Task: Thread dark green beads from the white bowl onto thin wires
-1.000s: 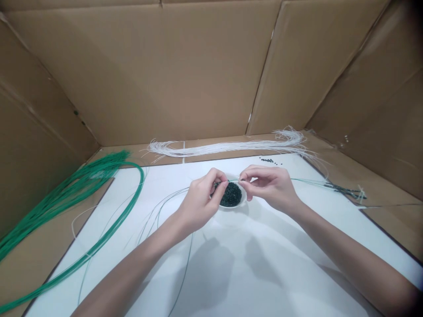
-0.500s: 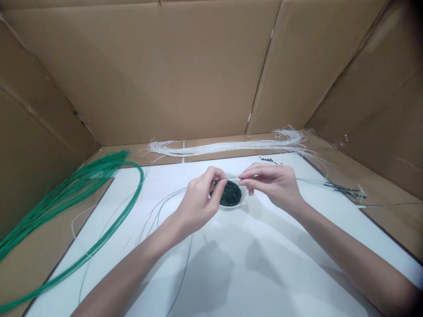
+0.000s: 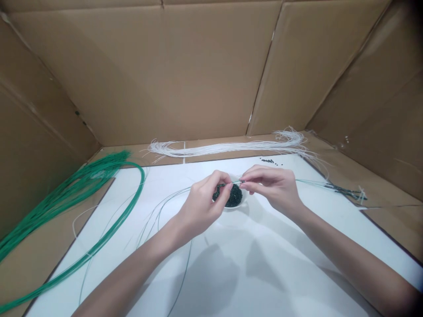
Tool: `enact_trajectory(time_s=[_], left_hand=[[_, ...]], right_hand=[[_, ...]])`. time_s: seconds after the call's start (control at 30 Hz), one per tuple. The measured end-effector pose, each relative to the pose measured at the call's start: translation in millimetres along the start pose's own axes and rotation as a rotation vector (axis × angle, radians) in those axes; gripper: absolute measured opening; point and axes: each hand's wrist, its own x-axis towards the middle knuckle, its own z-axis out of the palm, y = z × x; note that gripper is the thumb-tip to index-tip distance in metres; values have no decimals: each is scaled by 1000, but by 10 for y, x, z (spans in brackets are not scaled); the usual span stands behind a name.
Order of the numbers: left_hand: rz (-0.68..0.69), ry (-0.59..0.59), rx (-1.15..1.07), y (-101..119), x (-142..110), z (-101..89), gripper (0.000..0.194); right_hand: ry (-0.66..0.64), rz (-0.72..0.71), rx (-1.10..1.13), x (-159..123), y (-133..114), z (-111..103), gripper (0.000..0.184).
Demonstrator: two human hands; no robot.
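Observation:
My left hand point(image 3: 201, 208) curls over the near left of a small white dish point(image 3: 236, 207), its fingertips just above a heap of dark green beads point(image 3: 232, 196). My right hand point(image 3: 272, 187) is at the dish's right, with thumb and forefinger pinched on a thin pale green strand point(image 3: 235, 182). That strand runs across to my left fingertips, which also appear to grip it. The exact pinch point is hidden by my fingers. Long loose strands point(image 3: 158, 215) trail from my left hand over the white sheet.
A bundle of green cords point(image 3: 72, 185) lies at the left, and white cords point(image 3: 224, 149) lie along the back. Several loose beads point(image 3: 269, 161) sit near the sheet's far edge. Beaded strand ends point(image 3: 343, 190) lie at the right. Cardboard walls point(image 3: 142, 70) surround the white sheet point(image 3: 297, 251).
My left fingertips have shifted slightly right and lower over the beads. My right hand has moved slightly toward the dish, still pinching the strand. The dish and beads stay in place apart from slight camera movement.

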Motion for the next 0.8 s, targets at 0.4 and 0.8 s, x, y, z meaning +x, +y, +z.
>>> enact_trajectory(time_s=[0.4,0.8], left_hand=[[47,-24,22,-4,-2,-7,7],[43,-40,32,4,-7,-6,10]], right_hand=[[12,18,13,-6,-25,4,3],[-48,-66,-171,-20,-26,18,2]])
